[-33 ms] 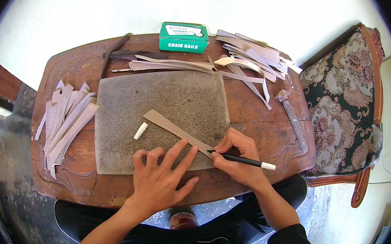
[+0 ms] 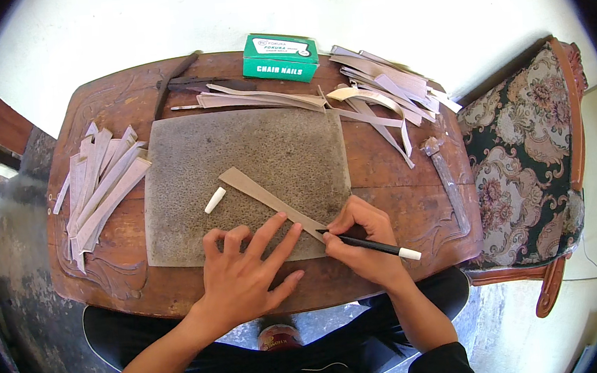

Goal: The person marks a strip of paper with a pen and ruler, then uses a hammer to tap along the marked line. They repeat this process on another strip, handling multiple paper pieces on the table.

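Observation:
A narrow tan strip (image 2: 260, 193), wider at its far end, lies slantwise on a grey, pitted mat (image 2: 189, 153). Fingertips of my left hand (image 2: 245, 269) press on the strip near its middle, the fingers spread. My right hand (image 2: 366, 241) grips a black marker (image 2: 367, 243) with a white end. Its tip touches the near right end of the strip, which is partly hidden by my fingers. A white marker cap (image 2: 214, 200) rests on the mat, left of the strip.
Piles of similar strips lie on the wooden table (image 2: 405, 191): a left pile (image 2: 99, 182) and a back right pile (image 2: 389, 86). A green box (image 2: 280, 58) stands at the back. Right of the mat lies a hammer (image 2: 449, 184); beyond it stands a floral chair (image 2: 520, 167).

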Demonstrator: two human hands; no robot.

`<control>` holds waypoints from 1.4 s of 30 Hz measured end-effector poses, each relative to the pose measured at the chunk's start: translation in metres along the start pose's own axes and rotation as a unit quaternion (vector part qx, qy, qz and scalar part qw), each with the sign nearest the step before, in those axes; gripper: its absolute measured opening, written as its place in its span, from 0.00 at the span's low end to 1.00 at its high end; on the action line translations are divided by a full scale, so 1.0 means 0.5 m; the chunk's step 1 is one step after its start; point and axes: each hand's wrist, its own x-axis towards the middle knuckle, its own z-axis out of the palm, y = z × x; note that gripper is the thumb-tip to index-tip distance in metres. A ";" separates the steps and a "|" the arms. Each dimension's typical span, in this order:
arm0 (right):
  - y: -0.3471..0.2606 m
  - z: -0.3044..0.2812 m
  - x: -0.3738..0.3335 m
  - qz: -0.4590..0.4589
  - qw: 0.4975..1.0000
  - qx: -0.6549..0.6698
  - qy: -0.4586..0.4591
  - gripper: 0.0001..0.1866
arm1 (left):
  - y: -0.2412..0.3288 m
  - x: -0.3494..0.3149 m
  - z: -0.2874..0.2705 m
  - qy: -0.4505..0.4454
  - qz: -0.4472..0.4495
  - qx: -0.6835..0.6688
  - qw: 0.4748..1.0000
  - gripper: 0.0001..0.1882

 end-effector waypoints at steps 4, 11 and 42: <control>0.001 0.003 -0.001 0.006 1.000 0.005 0.002 0.08 | -0.001 -0.001 -0.002 -0.005 -0.001 -0.002 1.000 0.31; 0.023 -0.008 0.000 0.008 0.999 0.048 0.008 0.09 | -0.006 0.006 0.002 -0.001 0.001 0.004 1.000 0.32; 0.007 -0.018 0.001 0.008 1.000 0.014 -0.015 0.08 | -0.007 0.006 0.006 0.004 0.010 0.004 1.000 0.32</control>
